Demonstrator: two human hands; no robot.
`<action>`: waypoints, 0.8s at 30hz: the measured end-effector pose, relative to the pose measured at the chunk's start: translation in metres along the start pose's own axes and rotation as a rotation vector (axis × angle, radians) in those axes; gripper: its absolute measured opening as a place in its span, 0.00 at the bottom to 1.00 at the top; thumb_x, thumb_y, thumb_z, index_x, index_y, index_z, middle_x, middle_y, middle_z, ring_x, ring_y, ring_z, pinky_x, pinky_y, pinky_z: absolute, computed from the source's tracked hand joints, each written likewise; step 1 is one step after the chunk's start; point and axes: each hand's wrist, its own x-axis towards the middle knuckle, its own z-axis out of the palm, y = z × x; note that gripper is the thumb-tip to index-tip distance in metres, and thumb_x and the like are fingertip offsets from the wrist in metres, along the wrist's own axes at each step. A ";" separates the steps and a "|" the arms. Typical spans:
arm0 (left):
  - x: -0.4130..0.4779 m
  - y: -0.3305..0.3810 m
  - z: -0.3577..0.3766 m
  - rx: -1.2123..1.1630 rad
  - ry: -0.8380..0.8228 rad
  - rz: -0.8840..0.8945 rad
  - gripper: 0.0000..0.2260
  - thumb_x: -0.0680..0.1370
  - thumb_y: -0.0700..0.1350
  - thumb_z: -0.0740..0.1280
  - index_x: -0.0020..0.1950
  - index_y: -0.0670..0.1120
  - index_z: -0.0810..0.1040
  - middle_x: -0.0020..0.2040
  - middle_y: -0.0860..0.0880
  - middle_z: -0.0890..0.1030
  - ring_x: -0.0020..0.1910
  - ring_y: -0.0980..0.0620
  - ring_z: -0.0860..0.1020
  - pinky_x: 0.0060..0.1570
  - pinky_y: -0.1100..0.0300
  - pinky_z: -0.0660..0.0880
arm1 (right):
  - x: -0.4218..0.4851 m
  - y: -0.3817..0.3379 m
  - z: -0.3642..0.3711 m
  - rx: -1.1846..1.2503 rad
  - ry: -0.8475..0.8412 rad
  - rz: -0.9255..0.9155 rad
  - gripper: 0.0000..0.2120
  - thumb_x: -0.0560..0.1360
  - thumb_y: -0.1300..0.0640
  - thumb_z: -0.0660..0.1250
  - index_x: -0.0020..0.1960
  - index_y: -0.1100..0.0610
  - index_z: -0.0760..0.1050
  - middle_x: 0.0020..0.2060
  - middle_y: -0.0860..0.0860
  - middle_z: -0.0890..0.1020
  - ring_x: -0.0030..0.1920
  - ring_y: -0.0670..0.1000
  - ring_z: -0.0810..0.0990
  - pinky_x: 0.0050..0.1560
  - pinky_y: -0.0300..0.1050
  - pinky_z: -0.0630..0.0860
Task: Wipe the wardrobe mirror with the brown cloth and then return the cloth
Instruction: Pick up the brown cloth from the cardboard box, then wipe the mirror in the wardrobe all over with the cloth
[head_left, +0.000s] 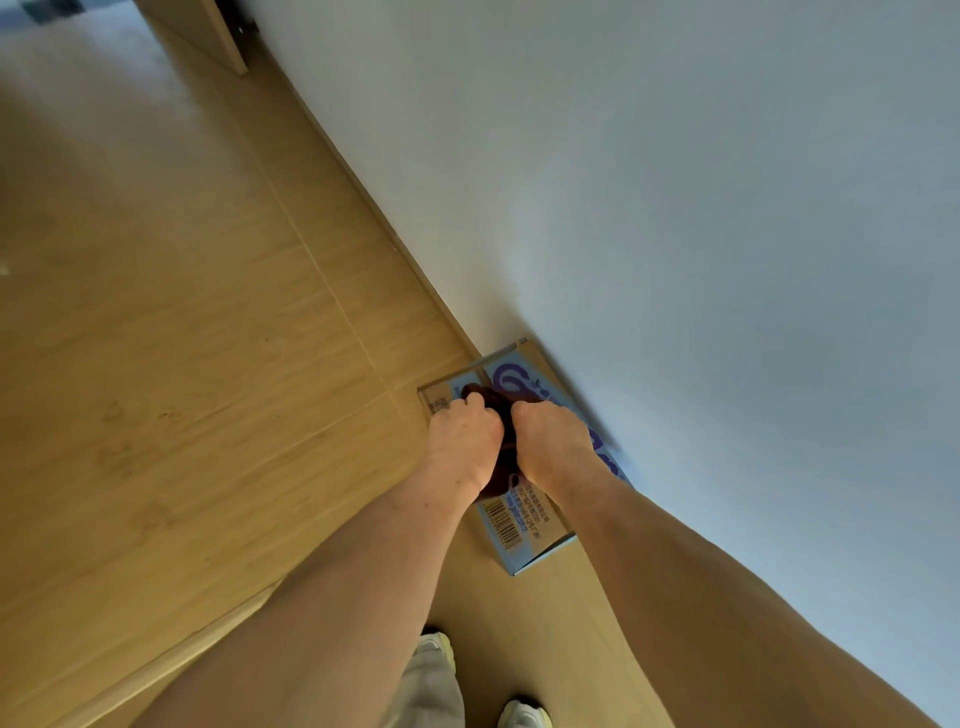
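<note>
Left hand (465, 436) and right hand (550, 441) are over the box (524, 525), and I see each grip clenched on the brown cloth (493, 401). The box sits on the floor (208, 364), against the wall (675, 208).

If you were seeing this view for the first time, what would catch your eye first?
At centre, the left hand and right hand both grip a dark brown cloth lying on a blue-printed cardboard box. The box sits on the wooden floor against the white wall at right.
</note>
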 end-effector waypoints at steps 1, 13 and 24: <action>-0.008 -0.002 -0.011 0.006 0.008 -0.007 0.13 0.77 0.43 0.66 0.61 0.43 0.71 0.59 0.44 0.71 0.58 0.46 0.72 0.54 0.55 0.71 | -0.006 -0.003 -0.011 -0.011 0.002 -0.007 0.07 0.75 0.62 0.64 0.53 0.57 0.73 0.41 0.51 0.78 0.39 0.51 0.75 0.35 0.44 0.69; -0.116 -0.050 -0.167 0.111 0.267 -0.142 0.08 0.79 0.42 0.61 0.57 0.46 0.74 0.56 0.46 0.74 0.56 0.47 0.73 0.54 0.56 0.66 | -0.089 -0.072 -0.171 -0.126 0.164 -0.198 0.09 0.75 0.62 0.64 0.55 0.59 0.74 0.47 0.54 0.80 0.40 0.52 0.76 0.39 0.43 0.71; -0.256 -0.143 -0.344 0.274 0.581 -0.388 0.08 0.78 0.46 0.61 0.56 0.48 0.75 0.55 0.48 0.75 0.55 0.47 0.74 0.55 0.53 0.64 | -0.181 -0.196 -0.352 -0.171 0.517 -0.465 0.08 0.75 0.61 0.63 0.55 0.58 0.72 0.47 0.53 0.80 0.42 0.53 0.76 0.40 0.43 0.70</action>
